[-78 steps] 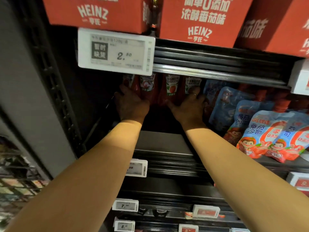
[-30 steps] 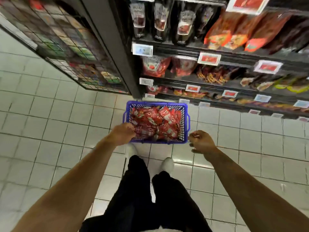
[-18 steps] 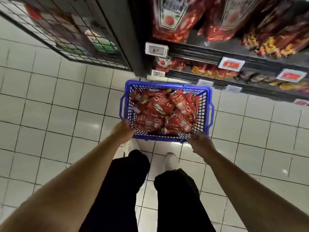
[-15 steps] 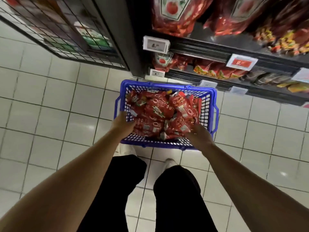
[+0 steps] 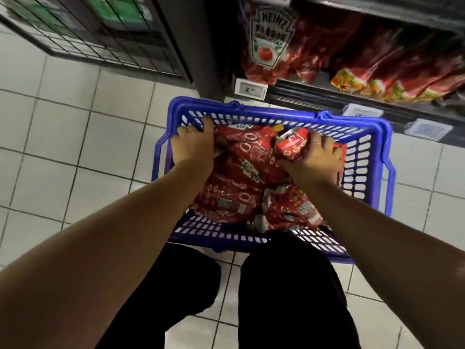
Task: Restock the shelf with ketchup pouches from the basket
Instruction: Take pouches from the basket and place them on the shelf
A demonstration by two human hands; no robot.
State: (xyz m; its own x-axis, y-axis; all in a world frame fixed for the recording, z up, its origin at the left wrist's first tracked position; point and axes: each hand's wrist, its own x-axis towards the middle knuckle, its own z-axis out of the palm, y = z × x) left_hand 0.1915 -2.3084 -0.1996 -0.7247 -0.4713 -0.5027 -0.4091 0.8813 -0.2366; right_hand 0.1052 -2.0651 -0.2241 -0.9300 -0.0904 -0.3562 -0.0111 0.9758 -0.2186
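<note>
A blue plastic basket [image 5: 385, 157] stands on the tiled floor in front of my legs, filled with several red ketchup pouches [image 5: 241, 187]. Both hands are inside it. My left hand [image 5: 193, 144] is at the far left of the pile, fingers curled down round a pouch that lies mostly hidden beneath it. On the far right side, my right hand [image 5: 314, 157] grips a red pouch [image 5: 292, 147] lifted slightly above the others. The low shelf [image 5: 314, 96] just beyond the basket holds large Heinz pouches [image 5: 269, 46].
A white price tag [image 5: 250, 89] hangs on the shelf edge right above the basket's far rim. A black wire rack [image 5: 100, 34] stands at the upper left. White floor tiles [image 5: 75, 147] lie to the left. My black trouser legs [image 5: 289, 298] touch the basket's near side.
I have turned from the upper shelf down to the basket and bent closer. Both hands moved from its near rim into the pile, and the right one has taken hold of a pouch.
</note>
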